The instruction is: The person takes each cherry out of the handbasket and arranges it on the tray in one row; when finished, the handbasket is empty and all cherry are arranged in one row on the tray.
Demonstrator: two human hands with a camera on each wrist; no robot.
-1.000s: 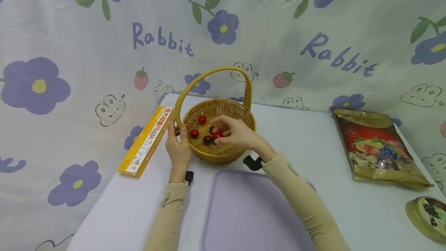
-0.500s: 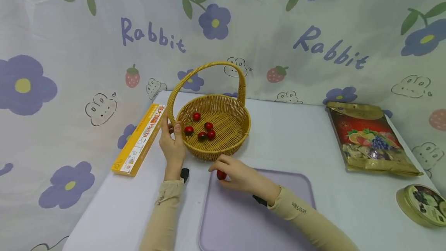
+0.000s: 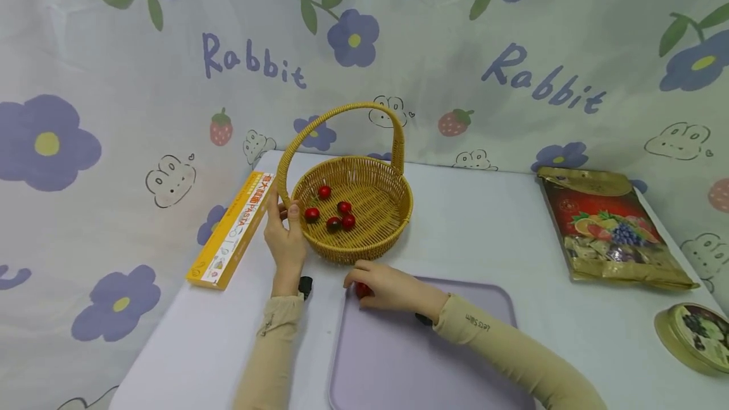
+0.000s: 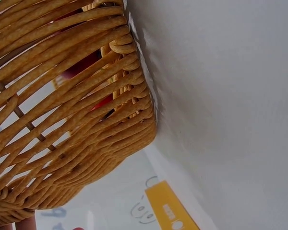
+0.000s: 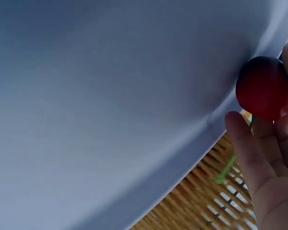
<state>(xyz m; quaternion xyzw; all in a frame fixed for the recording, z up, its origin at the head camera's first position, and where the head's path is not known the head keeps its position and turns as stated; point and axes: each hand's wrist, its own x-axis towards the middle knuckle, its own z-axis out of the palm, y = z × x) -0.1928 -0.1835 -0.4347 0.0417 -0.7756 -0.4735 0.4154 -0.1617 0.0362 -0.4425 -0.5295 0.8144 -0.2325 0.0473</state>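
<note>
My left hand (image 3: 286,240) grips the left side of a round yellow wicker basket (image 3: 355,252) at the foot of its tall handle, thumb on the rim. Several red cherries (image 3: 324,192) lie inside, toward the basket's left. My right hand (image 3: 395,291) is over the far left corner of a pale purple tray (image 3: 421,359), in front of the basket. It holds a dark red cherry (image 5: 264,88) with a green stem (image 5: 226,168) between thumb and fingers, close to the tray's raised edge. In the left wrist view, woven strands (image 4: 62,124) cover most of the left hand.
An orange and white pasta box (image 3: 232,233) lies left of the basket. On the right are a red and gold bag with fruit pictures (image 3: 615,226) and a round tin-like container (image 3: 697,337). A patterned cloth (image 3: 433,30) hangs behind the white table.
My right hand has come out of the basket with a cherry and moved toward me to the tray's far left corner. My left hand stays on the basket.
</note>
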